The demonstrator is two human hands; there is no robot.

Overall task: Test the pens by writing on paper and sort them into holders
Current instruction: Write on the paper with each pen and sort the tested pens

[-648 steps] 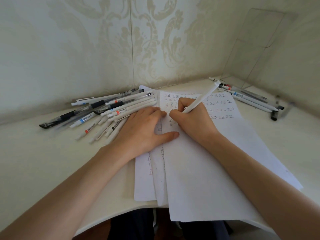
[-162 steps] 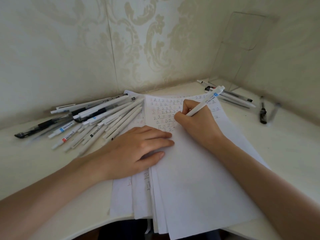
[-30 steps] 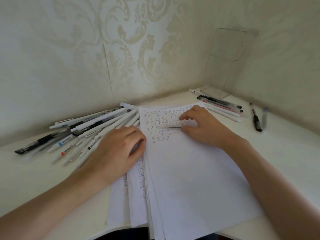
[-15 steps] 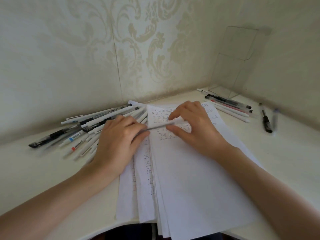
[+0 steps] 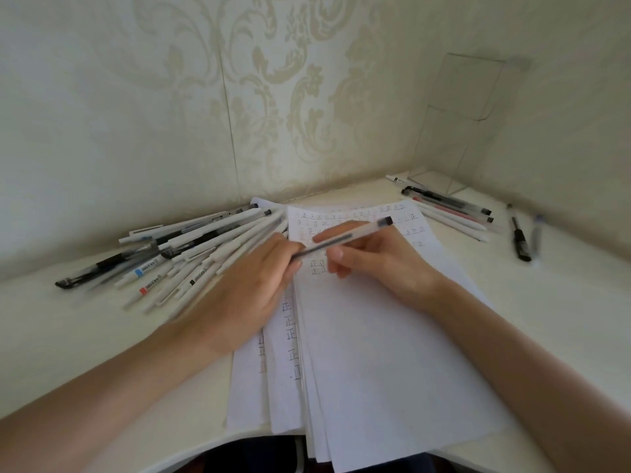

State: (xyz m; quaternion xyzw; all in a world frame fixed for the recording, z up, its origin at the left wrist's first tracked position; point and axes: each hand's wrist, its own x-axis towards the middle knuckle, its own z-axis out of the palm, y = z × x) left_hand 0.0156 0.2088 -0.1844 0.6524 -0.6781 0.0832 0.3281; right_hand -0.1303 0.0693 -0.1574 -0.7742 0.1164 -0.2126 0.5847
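A clear-barrelled pen with a dark end lies slanted across both hands, just above the stack of white paper covered at the top with rows of written marks. My left hand grips the pen's lower tip end, and my right hand pinches its upper barrel. A heap of white and black pens lies to the left of the paper. A smaller group of pens lies at the back right.
A clear acrylic holder stands in the back right corner against the patterned wall. Two dark pens lie apart at the far right. The white table's front edge curves just below the paper.
The white pen used for writing is gone from my right hand. Both hands have taken up a clear pen from the paper and lifted it, slanted, between them.
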